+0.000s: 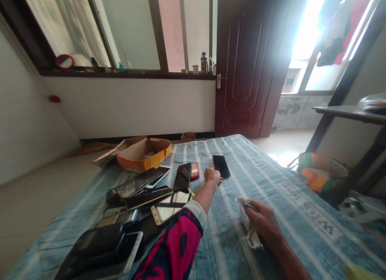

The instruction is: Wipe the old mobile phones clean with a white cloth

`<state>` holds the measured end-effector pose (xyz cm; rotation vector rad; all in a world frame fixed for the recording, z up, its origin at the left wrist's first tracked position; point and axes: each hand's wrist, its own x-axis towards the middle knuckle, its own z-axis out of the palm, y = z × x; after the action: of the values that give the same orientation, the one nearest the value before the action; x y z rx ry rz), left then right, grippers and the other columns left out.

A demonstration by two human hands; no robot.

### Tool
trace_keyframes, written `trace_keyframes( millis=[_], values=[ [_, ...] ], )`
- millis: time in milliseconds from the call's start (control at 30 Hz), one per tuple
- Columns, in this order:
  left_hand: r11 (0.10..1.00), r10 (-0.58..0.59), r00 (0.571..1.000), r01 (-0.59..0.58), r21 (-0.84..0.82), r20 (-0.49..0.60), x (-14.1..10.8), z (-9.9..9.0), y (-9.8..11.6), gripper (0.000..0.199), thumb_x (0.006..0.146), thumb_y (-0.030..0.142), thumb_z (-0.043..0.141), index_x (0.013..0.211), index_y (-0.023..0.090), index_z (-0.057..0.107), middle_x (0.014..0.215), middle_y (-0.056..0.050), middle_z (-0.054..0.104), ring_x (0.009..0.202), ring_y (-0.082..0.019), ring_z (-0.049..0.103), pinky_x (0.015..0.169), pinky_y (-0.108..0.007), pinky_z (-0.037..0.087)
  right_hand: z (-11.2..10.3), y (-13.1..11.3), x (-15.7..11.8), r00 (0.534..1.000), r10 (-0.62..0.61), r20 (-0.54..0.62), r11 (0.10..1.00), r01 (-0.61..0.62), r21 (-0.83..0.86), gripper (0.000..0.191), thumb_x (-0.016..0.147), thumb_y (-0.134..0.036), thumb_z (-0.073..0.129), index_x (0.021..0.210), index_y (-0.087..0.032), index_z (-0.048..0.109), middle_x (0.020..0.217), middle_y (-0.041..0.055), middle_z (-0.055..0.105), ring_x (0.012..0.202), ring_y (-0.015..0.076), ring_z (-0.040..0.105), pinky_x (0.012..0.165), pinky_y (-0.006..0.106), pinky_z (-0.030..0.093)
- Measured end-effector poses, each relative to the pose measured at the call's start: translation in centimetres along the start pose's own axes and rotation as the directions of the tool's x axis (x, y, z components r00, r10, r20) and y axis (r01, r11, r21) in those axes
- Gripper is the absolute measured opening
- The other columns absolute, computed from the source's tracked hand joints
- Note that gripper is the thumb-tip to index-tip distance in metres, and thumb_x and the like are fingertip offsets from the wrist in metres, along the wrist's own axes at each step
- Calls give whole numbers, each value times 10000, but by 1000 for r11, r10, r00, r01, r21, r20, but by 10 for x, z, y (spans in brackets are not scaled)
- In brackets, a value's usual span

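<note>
My left hand (212, 176), in a pink and navy sleeve, reaches forward over the bed. Its fingers are curled at the near left corner of a black smartphone (221, 165), which lies on the striped cover; part of the grip is hidden. Closer to me, my right hand (263, 219) pinches a crumpled white cloth (249, 227) that hangs down from the fingers. Left of my left hand lie a small pink phone (195, 170) and a dark smartphone (182, 176). A gold-edged phone (171, 209) shows partly beside my sleeve.
Several more phones are heaped at the left, among them a black one (138, 181) and a white-edged one (132, 252). Behind them stands an open orange cardboard box (144, 161). The blue striped bed cover (289, 231) spreads to the right, with a colourful bag (319, 175) beyond it.
</note>
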<state>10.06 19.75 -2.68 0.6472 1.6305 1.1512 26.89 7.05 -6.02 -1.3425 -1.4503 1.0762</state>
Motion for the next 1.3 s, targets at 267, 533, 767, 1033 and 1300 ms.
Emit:
trace_keyframes(
  millis=[267,533,767,1033,1300],
  values=[
    [944,134,991,-127,305,-1,6,-17,-2,347,886,321,602,1196,172,552,1199,-92,579,1038,-230,600,842,-408,524,-1,0,0,1000,-11,-5,1000,11,-11,430,722,-539,625,874,-156,750,722,26,685,728,220,620,640,270,460],
    [708,346,932,-336,622,110,-19,-37,-10,333,896,332,584,1186,170,561,1201,-81,582,1023,-233,603,838,-416,528,0,2,-2,1000,-9,1,1000,9,-2,381,749,-498,621,888,-165,742,735,19,686,720,204,602,637,261,451],
    [448,506,841,-447,774,193,-60,-66,-27,139,888,215,549,944,143,653,1018,-92,647,1007,-224,606,907,-368,466,-3,-1,-4,1000,23,-10,999,-24,-36,380,720,-482,619,901,-174,747,787,29,710,772,241,621,662,286,463],
    [322,601,798,-299,898,50,-68,-115,-3,216,848,226,508,995,137,637,1091,-144,611,1128,-267,541,945,-323,394,-3,-3,-5,999,34,-17,999,-35,-35,424,690,-507,634,903,-159,750,796,38,723,807,260,640,670,286,478],
    [380,430,898,-82,921,-97,-41,-139,15,497,725,510,622,1046,131,622,1143,-206,638,1106,-368,581,877,-421,437,-4,-4,-5,999,35,-3,999,-35,-9,437,685,-501,637,922,-153,753,782,28,719,769,229,634,654,261,475]
  ],
)
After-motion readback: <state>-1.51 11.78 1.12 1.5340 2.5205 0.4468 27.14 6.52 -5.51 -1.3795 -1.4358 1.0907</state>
